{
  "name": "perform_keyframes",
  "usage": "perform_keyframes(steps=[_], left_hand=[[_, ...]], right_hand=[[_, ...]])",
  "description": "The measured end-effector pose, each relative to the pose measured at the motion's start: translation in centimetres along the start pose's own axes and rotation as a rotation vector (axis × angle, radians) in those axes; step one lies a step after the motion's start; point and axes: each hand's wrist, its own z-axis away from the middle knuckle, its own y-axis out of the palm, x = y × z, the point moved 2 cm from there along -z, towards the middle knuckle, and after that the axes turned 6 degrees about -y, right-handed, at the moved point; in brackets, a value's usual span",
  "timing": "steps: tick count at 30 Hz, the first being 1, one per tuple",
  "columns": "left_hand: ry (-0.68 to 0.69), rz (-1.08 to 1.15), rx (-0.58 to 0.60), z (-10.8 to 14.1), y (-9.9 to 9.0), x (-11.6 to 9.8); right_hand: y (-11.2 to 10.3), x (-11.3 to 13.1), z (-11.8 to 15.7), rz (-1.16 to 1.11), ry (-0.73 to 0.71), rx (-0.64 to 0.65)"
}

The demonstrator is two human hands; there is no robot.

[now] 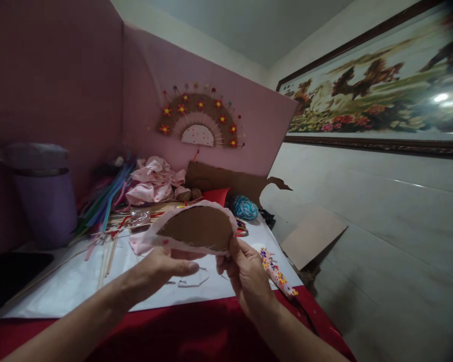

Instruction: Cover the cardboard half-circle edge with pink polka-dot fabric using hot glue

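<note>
Above the table I hold a half-round piece of brown cardboard [198, 229] with pale pink dotted fabric [147, 242] folded round its rim. My right hand [247, 269] pinches its lower right corner between thumb and fingers. From below left, my left hand [166, 266] supports the lower edge; its fingers go behind the piece and are partly hidden, while the thumb lies along the near side. A glue gun [275, 274] covered in colourful flower patterns lies to the right of my right hand.
A purple bin [45, 201] stands at the left. Bunched pink fabric [154, 181], sticks [107, 259], pipe cleaners [103, 198], blue yarn [244, 207] and cut cardboard [226, 180] crowd the table's back. Behind, a flower-decorated cardboard arch [200, 104] hangs on a pink panel [249, 108].
</note>
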Motion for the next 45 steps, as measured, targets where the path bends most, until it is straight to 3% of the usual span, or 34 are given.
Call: perform_keyframes(steps=[2, 6, 12, 15, 22, 28, 38, 45], left_hand=[[0.035, -0.068, 0.006, -0.1, 0.2, 0.7], [0.127, 0.049, -0.149, -0.5, -0.1, 1.0], [0.169, 0.181, -0.285, -0.6, -0.3, 0.2], [0.122, 0.232, -0.279, -0.7, -0.5, -0.1], [0.093, 0.276, -0.314, -0.9, -0.8, -0.3], [0.059, 0.279, -0.232, -0.9, -0.6, -0.1], [0.045, 0.294, -0.201, -1.0, -0.8, 0.4], [0.044, 0.287, -0.202, -1.0, -1.1, 0.7]], right_hand=[[1.0, -0.8, 0.5, -0.013, -0.009, -0.085], [2.5, -2.7, 1.5, -0.12, 0.051, -0.202], [3.7, -5.0, 1.4, -0.158, 0.108, -0.184], [3.7, -5.5, 1.1, -0.164, 0.111, -0.126], [3.8, -4.7, 0.2, -0.233, 0.178, -0.131], [3.7, -4.9, 0.1, -0.248, 0.258, -0.096], [3.4, -5.4, 0.2, -0.15, 0.167, -0.084], [2.5, -5.8, 0.0, 0.12, -0.031, -0.047]])
